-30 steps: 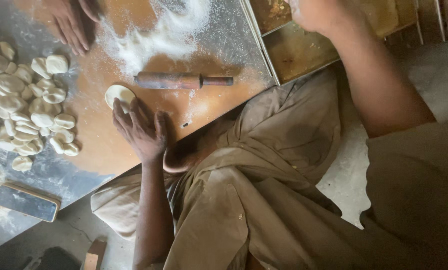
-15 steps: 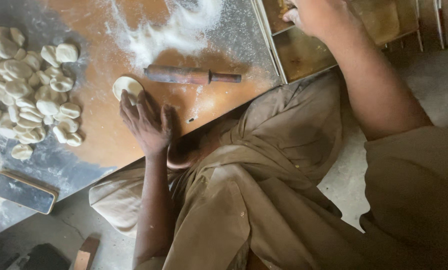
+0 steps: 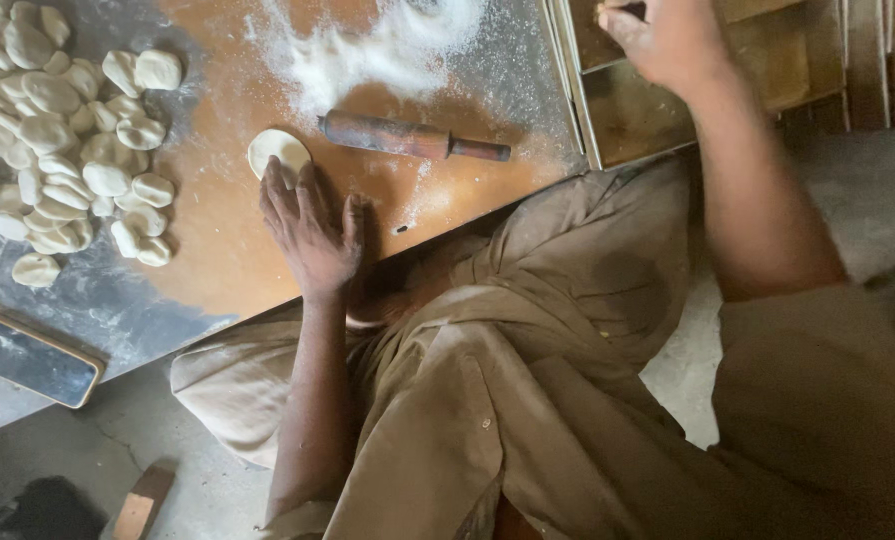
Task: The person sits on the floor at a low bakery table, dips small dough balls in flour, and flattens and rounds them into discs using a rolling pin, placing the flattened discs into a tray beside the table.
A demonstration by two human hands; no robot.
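A flattened round of dough (image 3: 278,151) lies on the orange bench (image 3: 227,250), just beyond the fingertips of the left hand (image 3: 310,228), which rests flat and spread wide, touching the disc's near edge. Just beside the disc, toward the right, a wooden rolling pin (image 3: 407,138) lies next to a scatter of flour (image 3: 387,50). The right hand (image 3: 667,38) reaches into a metal tray (image 3: 627,115) off the bench's right edge, fingers curled; whether it holds anything I cannot tell. A heap of dough pieces (image 3: 62,150) sits well left, with a phone (image 3: 29,358) near the bench's edge.
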